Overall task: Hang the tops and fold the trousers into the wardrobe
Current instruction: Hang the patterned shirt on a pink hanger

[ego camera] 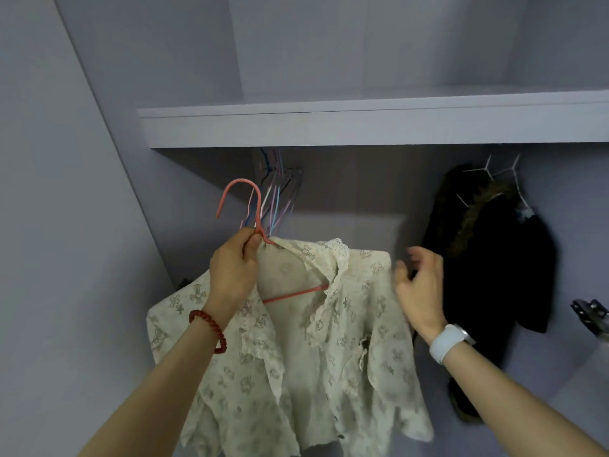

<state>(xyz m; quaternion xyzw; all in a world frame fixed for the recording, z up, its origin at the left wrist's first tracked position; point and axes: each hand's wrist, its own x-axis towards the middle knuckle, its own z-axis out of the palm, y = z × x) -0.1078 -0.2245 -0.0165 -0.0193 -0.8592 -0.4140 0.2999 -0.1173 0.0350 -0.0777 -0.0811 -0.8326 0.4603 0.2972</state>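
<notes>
Left hand [234, 268] clamped on pink hanger [245, 206] carrying cream lace blouse [346, 341] — right hand [420, 285] loose, fingers apart, beside black coat [494, 275], under the shelf [362, 123].

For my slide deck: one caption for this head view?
Left hand lifts a cream blouse on a pink hanger toward the wardrobe; right hand open beside it.

Open gap between spare hangers [275, 189]; black coat [487, 258] right.
</notes>
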